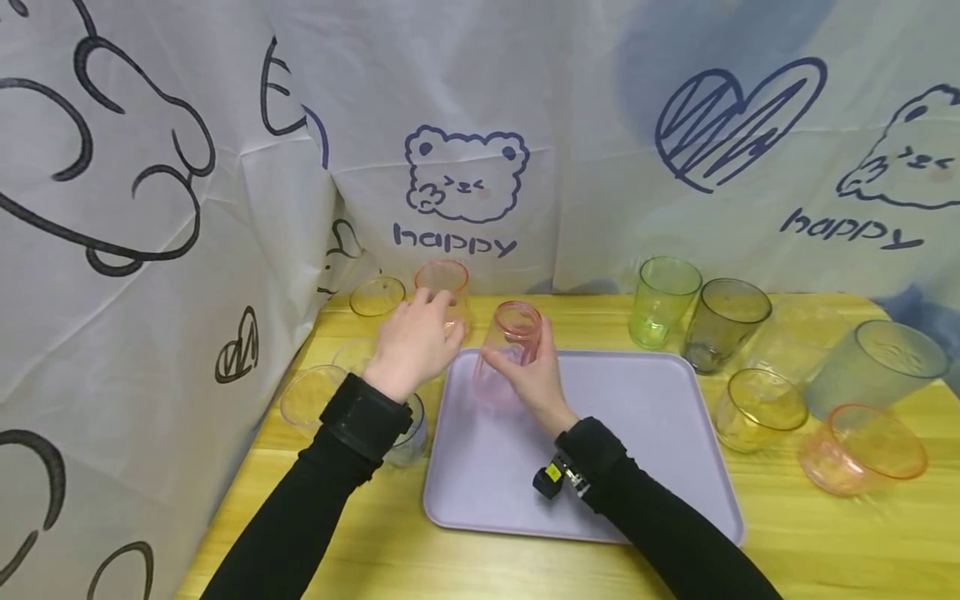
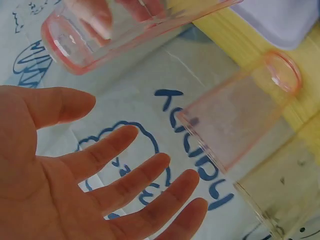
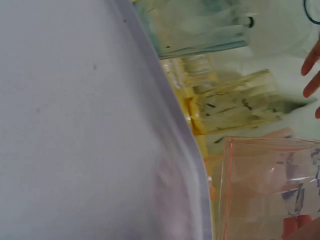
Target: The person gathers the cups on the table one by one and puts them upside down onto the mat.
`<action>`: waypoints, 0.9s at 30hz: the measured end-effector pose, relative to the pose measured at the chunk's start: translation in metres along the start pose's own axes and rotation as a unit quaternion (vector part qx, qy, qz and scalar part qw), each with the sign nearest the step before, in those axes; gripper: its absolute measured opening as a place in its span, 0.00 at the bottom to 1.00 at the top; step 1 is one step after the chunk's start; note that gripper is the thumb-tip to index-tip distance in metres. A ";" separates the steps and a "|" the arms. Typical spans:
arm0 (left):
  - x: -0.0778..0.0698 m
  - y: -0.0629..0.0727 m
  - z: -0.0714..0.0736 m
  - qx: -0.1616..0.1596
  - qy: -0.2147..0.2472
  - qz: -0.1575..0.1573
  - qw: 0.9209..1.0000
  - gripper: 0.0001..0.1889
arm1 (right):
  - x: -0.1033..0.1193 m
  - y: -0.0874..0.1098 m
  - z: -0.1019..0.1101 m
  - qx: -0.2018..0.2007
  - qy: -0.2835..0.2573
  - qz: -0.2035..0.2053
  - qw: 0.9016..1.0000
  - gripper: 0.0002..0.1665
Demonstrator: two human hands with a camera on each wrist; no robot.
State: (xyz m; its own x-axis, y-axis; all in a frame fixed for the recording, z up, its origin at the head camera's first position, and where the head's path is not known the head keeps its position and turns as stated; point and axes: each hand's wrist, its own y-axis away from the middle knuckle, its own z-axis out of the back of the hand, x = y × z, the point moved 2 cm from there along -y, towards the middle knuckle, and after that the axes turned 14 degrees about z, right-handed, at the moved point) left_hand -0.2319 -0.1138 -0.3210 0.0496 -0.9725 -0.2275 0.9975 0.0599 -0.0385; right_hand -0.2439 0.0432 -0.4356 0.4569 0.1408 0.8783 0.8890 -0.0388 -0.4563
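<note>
My right hand [image 1: 528, 383] grips a pink glass [image 1: 491, 383] above the back left of the lilac tray [image 1: 622, 400]. The glass is upside down, its thick base at the top and its wide mouth toward the tray. With fingers spread and nothing in them, my left hand [image 1: 416, 342] is beside the held glass; the left wrist view shows its palm [image 2: 30, 165] plainly. Another pink glass [image 1: 442, 271] stands upright behind the left hand, which partly hides it in the head view. In the right wrist view the held glass [image 3: 255, 170] appears at the lower right.
Left of the tray stand a yellow-rimmed glass [image 1: 377, 297], a pale glass [image 1: 307, 400] and a bluish glass [image 1: 408, 442]. To its right are green [image 1: 663, 292], grey [image 1: 723, 321], yellow [image 1: 757, 417], orange-pink [image 1: 847, 467] and blue-grey glasses [image 1: 855, 375]. A printed cloth [image 1: 585, 208] hangs behind.
</note>
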 end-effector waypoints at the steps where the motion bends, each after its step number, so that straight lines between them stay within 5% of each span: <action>1: 0.002 0.000 0.000 0.005 -0.004 0.005 1.000 0.24 | -0.002 0.000 -0.003 0.005 0.003 -0.001 1.000 0.47; 11: 0.018 -0.004 -0.001 0.028 -0.015 0.034 0.999 0.25 | -0.016 -0.005 -0.027 0.061 0.072 -0.018 0.995 0.47; 27: 0.025 -0.008 -0.002 0.032 -0.004 0.027 0.999 0.24 | -0.033 -0.011 -0.034 0.118 0.136 -0.025 0.983 0.52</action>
State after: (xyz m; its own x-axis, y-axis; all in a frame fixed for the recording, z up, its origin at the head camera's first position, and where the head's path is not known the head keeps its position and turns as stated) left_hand -0.2386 -0.1380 -0.3282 0.1040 -0.9700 -0.2197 0.9945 0.0985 0.0359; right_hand -0.2681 0.0053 -0.4545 0.4321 -0.1341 0.8918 0.8936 0.1965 -0.4035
